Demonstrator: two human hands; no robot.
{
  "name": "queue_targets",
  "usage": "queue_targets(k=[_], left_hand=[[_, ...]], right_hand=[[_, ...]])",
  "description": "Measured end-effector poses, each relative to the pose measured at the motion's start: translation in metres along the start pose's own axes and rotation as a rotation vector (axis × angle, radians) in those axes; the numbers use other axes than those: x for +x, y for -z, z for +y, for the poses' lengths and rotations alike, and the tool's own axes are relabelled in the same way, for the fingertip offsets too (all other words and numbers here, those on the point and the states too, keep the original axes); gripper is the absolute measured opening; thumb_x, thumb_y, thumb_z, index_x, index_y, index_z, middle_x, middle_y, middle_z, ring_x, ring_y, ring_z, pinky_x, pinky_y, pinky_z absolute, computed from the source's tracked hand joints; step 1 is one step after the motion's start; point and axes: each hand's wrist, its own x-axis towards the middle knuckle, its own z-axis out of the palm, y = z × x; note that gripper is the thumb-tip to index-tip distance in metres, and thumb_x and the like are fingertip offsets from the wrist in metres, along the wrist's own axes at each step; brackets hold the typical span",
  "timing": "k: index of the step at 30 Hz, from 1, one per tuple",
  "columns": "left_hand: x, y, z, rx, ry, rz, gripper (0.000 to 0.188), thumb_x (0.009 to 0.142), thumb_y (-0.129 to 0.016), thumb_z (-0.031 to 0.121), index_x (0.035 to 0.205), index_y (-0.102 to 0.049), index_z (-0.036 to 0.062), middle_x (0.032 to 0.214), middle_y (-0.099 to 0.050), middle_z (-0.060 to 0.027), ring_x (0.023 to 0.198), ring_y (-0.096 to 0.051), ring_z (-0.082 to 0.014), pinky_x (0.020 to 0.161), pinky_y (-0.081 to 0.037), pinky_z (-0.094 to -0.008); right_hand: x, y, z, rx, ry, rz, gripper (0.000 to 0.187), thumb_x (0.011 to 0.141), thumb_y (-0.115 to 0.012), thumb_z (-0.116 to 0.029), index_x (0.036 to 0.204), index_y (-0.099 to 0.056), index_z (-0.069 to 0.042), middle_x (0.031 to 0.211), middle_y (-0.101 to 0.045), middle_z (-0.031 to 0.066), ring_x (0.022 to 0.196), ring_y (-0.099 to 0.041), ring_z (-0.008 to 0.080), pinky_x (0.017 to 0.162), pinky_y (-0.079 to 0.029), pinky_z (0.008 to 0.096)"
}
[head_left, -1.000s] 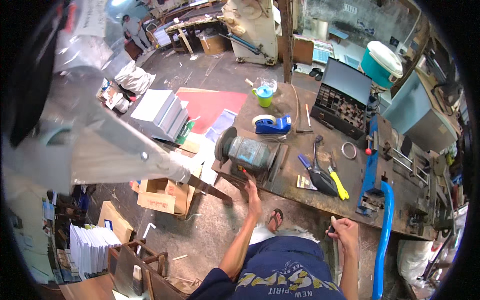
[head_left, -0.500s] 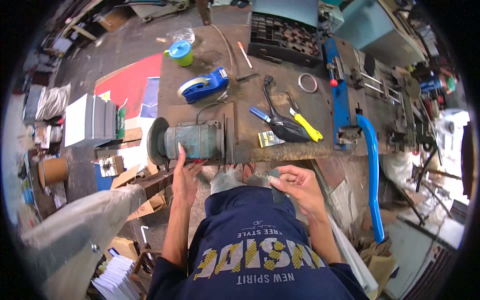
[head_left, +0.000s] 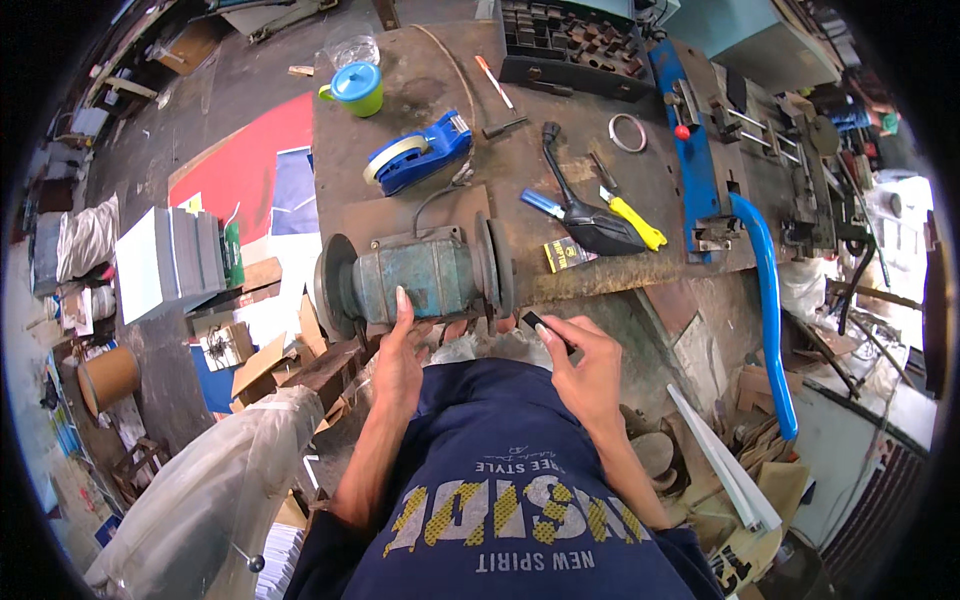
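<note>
A teal bench grinder (head_left: 415, 280) with a wheel at each end sits at the front edge of the workbench (head_left: 590, 285). My left hand (head_left: 400, 365) is at its front, thumb stretched up against the motor housing. The other fingers of that hand reach below the housing, partly hidden, with nothing seen in them. Just right of the grinder's right wheel (head_left: 494, 265), my right hand (head_left: 585, 365) pinches a small dark flat strip (head_left: 533, 320) between thumb and fingers. The strip's near end is hidden by the hand, and it is apart from the wheel.
Behind the grinder are a blue tape dispenser (head_left: 425, 155) and a green cup (head_left: 357, 90). To the right lie a yellow cutter (head_left: 635, 222), a black tool with a long neck (head_left: 600, 228) and a tape ring (head_left: 628, 132). A blue lever (head_left: 768, 310) juts past the bench edge.
The view has shifted, so the grinder appears further right and nearer my right hand. My right hand has turned the strip from upright to slanted, raising it towards the right wheel.
</note>
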Motion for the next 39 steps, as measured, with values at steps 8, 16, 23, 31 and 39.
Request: queue_targets(k=[8, 16, 23, 31, 39], left_hand=[[0.000, 0.001, 0.003, 0.017, 0.014, -0.035, 0.098, 0.094, -0.049, 0.071, 0.157, -0.023, 0.0013, 0.155, -0.037, -0.0220, 0.147, -0.028, -0.0335, 0.119, -0.010, -0.0524], [0.000, 0.002, 0.006, 0.007, -0.023, -0.099, 0.098, 0.092, -0.052, 0.070, 0.157, -0.022, 0.0032, 0.155, -0.037, -0.0208, 0.146, -0.031, -0.0333, 0.118, -0.010, -0.0542], [0.002, 0.000, 0.002, 0.051, -0.031, -0.062, 0.096, 0.092, -0.051, 0.072, 0.155, -0.028, 0.0036, 0.152, -0.042, -0.0198, 0.143, -0.034, -0.0322, 0.117, -0.013, -0.0553], [-0.040, 0.014, 0.012, 0.619, 0.014, -0.292, 0.052, 0.101, -0.061, 0.041, 0.126, -0.065, -0.0034, 0.116, -0.071, -0.0122, 0.106, -0.064, -0.0166, 0.098, -0.046, -0.0383], [-0.054, -0.043, 0.030, 0.461, -0.346, -0.440, 0.019, 0.094, -0.070, 0.007, 0.109, -0.072, -0.0046, 0.094, -0.073, -0.0061, 0.083, -0.062, -0.0063, 0.073, -0.049, -0.0222]], right_hand=[[0.007, -0.016, -0.013, -0.095, 0.123, 0.095, 0.018, 0.084, -0.069, 0.003, 0.102, -0.073, 0.004, 0.074, -0.063, 0.0137, 0.064, -0.061, 0.0222, 0.058, -0.046, 0.0322], [0.005, -0.029, -0.017, -0.143, 0.140, 0.064, 0.022, 0.082, -0.064, 0.006, 0.103, -0.069, 0.003, 0.080, -0.059, 0.0157, 0.076, -0.061, 0.0337, 0.068, -0.048, 0.0434], [0.001, -0.035, -0.008, -0.217, 0.167, 0.024, 0.022, 0.081, -0.062, 0.007, 0.102, -0.068, 0.004, 0.082, -0.059, 0.0166, 0.078, -0.061, 0.0349, 0.069, -0.048, 0.0437], [-0.020, 0.018, -0.039, 0.155, 0.035, -0.124, 0.020, 0.086, -0.071, 0.002, 0.106, -0.073, 0.002, 0.082, -0.066, 0.0123, 0.073, -0.062, 0.0174, 0.067, -0.048, 0.0304], [-0.022, 0.052, -0.052, 0.229, -0.194, -0.326, 0.023, 0.089, -0.075, -0.005, 0.110, -0.073, 0.002, 0.095, -0.073, 0.0054, 0.082, -0.062, 0.0068, 0.074, -0.050, 0.0229]])
